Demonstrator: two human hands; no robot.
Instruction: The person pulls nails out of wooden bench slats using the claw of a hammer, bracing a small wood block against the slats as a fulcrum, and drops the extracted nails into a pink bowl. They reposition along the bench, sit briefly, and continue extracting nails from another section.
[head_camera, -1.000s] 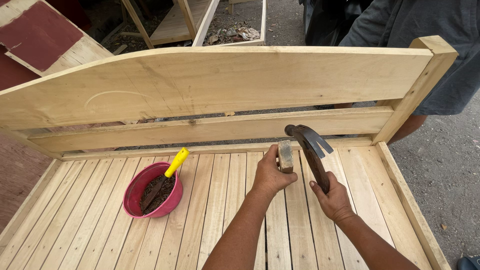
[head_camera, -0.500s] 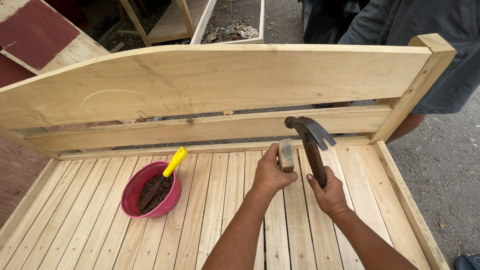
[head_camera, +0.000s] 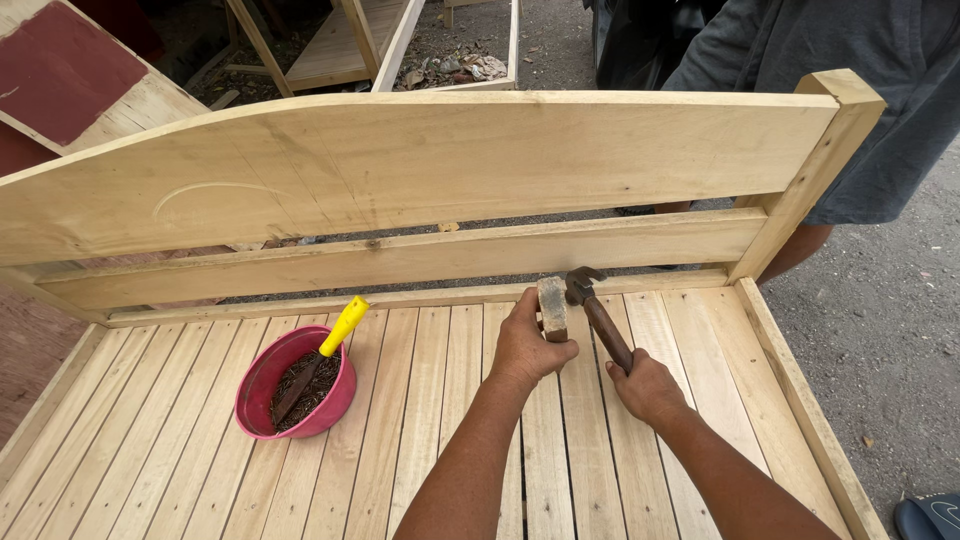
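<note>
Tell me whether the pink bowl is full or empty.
Partly full. The pink bowl holds a dark heap of what look like nails, well below its rim, with a yellow-handled tool standing in it.

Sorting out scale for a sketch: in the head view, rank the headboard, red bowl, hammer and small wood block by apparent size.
1. Headboard, by far the largest.
2. Red bowl.
3. Hammer, about as long as the bowl is wide but far slimmer; its handle end is hidden in the right hand.
4. Wood block, in the left hand.
</note>
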